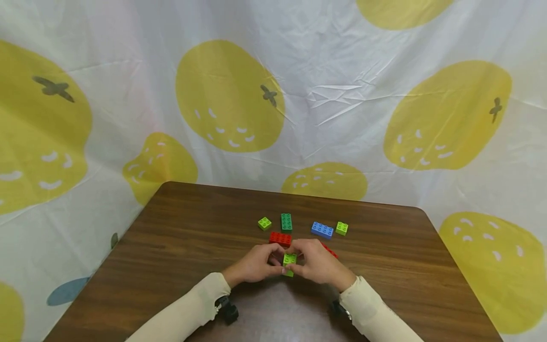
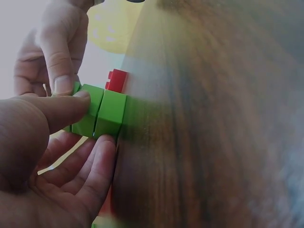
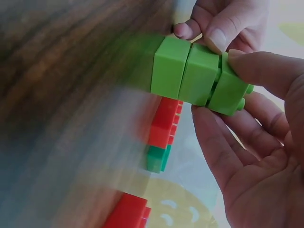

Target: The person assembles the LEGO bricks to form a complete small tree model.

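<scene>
Three lime green toy bricks [image 3: 199,71] stand in an upright stack on the table under both hands. The lower two fit closely together, while the top brick [image 3: 229,88] sits slightly tilted, with studs showing in the gap below it. My right hand [image 1: 318,262] pinches this top brick between thumb and fingers. With thumb and fingers, my left hand [image 1: 256,263] holds the lower bricks [image 2: 110,113] from the other side. Just beyond the hands lies a red brick [image 1: 279,238]; another red brick [image 1: 329,250] is partly hidden behind my right hand.
Farther back on the brown wooden table [image 1: 205,218] are a small lime brick [image 1: 264,223], a dark green brick [image 1: 286,222], a blue brick [image 1: 322,230] and a second small lime brick [image 1: 342,228]. A lemon-patterned curtain [image 1: 325,128] hangs behind the table.
</scene>
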{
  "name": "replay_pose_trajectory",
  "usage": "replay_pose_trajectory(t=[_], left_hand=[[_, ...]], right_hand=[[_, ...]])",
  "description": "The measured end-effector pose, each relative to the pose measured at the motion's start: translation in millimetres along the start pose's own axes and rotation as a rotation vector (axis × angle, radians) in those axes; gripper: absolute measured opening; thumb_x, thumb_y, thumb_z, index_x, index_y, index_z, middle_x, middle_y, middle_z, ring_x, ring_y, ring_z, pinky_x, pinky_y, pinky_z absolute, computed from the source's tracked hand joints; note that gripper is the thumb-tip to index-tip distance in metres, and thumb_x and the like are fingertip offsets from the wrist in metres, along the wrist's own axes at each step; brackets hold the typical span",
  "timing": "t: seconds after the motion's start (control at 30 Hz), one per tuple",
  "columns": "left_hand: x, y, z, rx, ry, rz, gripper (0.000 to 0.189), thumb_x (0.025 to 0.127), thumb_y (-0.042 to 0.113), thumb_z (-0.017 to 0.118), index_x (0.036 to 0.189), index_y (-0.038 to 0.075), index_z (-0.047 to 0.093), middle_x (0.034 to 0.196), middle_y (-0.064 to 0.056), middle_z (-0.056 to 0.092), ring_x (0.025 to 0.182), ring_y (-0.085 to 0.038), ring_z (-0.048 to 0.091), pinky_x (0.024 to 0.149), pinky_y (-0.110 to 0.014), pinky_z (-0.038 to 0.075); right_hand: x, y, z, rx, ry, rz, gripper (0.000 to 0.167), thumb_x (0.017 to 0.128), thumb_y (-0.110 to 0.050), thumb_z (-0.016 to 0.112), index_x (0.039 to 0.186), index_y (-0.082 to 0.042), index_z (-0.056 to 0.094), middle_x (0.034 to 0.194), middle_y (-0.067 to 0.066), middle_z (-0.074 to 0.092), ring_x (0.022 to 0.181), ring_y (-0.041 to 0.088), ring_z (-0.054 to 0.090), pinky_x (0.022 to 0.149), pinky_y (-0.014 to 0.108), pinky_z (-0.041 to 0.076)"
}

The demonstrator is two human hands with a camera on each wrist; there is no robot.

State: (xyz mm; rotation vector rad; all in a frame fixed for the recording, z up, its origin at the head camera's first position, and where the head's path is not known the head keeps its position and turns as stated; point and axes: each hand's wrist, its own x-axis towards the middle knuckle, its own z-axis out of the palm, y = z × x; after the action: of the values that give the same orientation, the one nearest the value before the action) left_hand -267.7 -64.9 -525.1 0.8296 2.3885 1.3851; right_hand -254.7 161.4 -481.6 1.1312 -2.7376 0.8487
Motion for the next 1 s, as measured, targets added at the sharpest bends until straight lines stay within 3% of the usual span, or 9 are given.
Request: replay_pose_trajectory(t=[0.33,0.6,0.77,1.0], left_hand=[[-2.0,0.2,-0.9,0.012,-0.002,-0.009,0.029,0.092,0.013,0.083,0.117,0.01,0.069,0.114,-0.005,0.076,0.09,-0.01,0.075,0.078,-0.022,0.06],[-2.5,1.4,-4.0,0.028,0.016,0.005,0.028,0.089,0.013,0.084,0.115,0.012,0.071,0.106,-0.003,0.078,0.09,-0.011,0.076,0.075,-0.024,0.06],[-2.9,3.1,-4.4,-0.017,0.034,0.001,0.028,0.089,0.012,0.084,0.115,0.011,0.071,0.111,-0.006,0.078,0.093,-0.016,0.078,0.076,-0.026,0.062],[-2.2,1.6,-5.1,-0.042,0.039,-0.011,0.029,0.093,0.023,0.084,0.117,0.015,0.071,0.114,-0.004,0.078,0.098,-0.014,0.078,0.08,-0.025,0.062]], right_hand=[[4.0,-3.3,-1.1,-0.132,-0.044,0.0,0.032,0.083,-0.027,0.092,0.105,-0.014,0.072,0.081,-0.008,0.067,0.064,0.002,0.047,0.059,0.02,0.044],[5.1,-5.9,-0.5,-0.142,-0.06,-0.001,0.031,0.084,-0.027,0.091,0.102,-0.013,0.07,0.081,-0.006,0.069,0.063,0.002,0.046,0.058,0.019,0.044],[4.8,-5.6,-0.5,-0.127,-0.074,0.016,0.032,0.085,-0.027,0.091,0.1,-0.013,0.066,0.077,0.0,0.069,0.06,0.002,0.045,0.055,0.02,0.043],[0.2,-2.4,4.9,-0.148,-0.05,0.017,0.034,0.088,-0.031,0.089,0.105,-0.013,0.065,0.078,-0.005,0.069,0.062,0.001,0.049,0.057,0.02,0.045]])
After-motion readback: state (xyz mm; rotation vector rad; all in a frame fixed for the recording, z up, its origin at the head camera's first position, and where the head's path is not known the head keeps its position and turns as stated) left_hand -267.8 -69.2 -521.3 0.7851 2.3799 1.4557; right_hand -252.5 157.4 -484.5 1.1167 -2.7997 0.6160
